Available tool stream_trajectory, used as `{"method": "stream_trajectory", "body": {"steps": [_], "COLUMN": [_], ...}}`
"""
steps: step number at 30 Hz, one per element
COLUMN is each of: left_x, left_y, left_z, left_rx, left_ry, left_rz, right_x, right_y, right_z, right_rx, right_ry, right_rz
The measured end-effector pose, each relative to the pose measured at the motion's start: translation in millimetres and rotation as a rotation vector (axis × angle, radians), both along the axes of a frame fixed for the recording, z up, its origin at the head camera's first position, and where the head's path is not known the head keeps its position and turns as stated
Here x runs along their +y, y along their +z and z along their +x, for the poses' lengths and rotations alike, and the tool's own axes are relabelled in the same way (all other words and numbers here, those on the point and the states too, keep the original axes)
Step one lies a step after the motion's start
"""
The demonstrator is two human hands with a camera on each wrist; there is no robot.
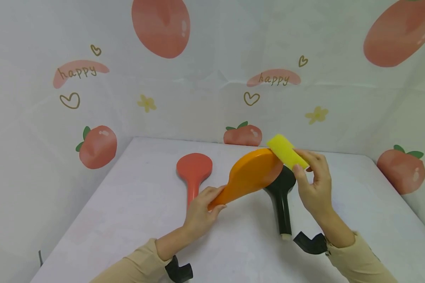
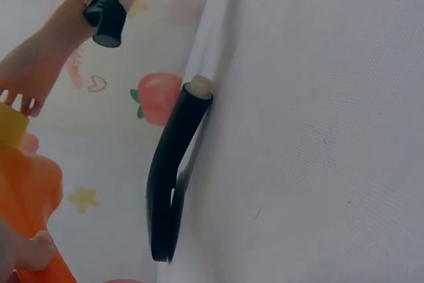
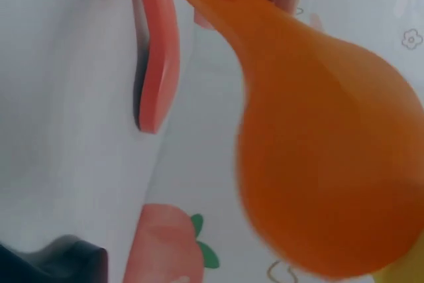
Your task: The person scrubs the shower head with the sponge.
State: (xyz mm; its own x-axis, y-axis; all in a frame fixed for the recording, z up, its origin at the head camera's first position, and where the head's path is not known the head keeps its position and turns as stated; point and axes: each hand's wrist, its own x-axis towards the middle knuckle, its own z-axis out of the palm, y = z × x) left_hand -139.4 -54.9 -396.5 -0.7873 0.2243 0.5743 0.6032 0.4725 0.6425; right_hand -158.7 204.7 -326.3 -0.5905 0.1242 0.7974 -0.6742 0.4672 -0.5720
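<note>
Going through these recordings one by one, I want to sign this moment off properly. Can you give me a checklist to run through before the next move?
1. Left hand grips the orange paddle by its handle: ok.
2. Right hand holds the yellow sponge: ok.
3. Yellow sponge is at the edge of the orange paddle's rounded head: ok.
4. Red paddle lies on the table: ok.
5. Black paddle lies on the table: ok.
6. How firmly the sponge presses: cannot tell.

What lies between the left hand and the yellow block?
The orange paddle, as the head view shows: the left hand grips one end, the yellow block is at the other.
</note>
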Motion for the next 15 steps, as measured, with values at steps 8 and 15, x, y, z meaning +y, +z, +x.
{"method": "stream_trajectory", "body": {"steps": [8, 15], "left_x": [1.1, -0.7], "left_y": [-2.7, -0.8], "left_z": [0.7, 0.4], "left_rx": [-0.039, -0.068], "left_ry": [0.015, 0.025], "left_rz": [-0.033, -0.034], "right_x": [-6.1, 5.0], "right_y": [3.8, -3.1], "right_z": [3.5, -0.2], "right_rx": [0.081, 0.006], "right_ry": [0.027, -0.082], "right_rz": [0.026, 0.022]}}
